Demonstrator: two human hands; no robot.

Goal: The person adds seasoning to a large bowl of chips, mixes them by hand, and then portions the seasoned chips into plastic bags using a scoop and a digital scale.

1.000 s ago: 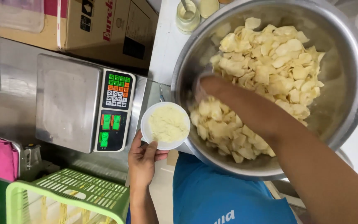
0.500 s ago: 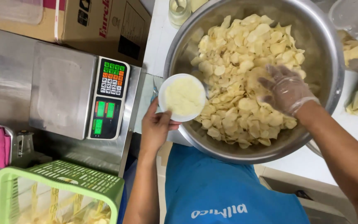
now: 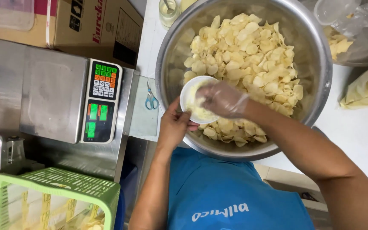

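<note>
2 hands at a small white bowl over a pan of chips.

The left hand (image 3: 173,127) reaches up from the near side, fingers closed on the near-left rim of the white bowl (image 3: 192,102), mouth up, above the steel mixing bowl (image 3: 320,85) at its near-left edge on the desk (image 3: 354,132). The gloved right hand (image 3: 222,100) comes in from the right, forearm slanting, fingers curled into the bowl's pale contents; whether they pinch any I cannot tell.
</note>
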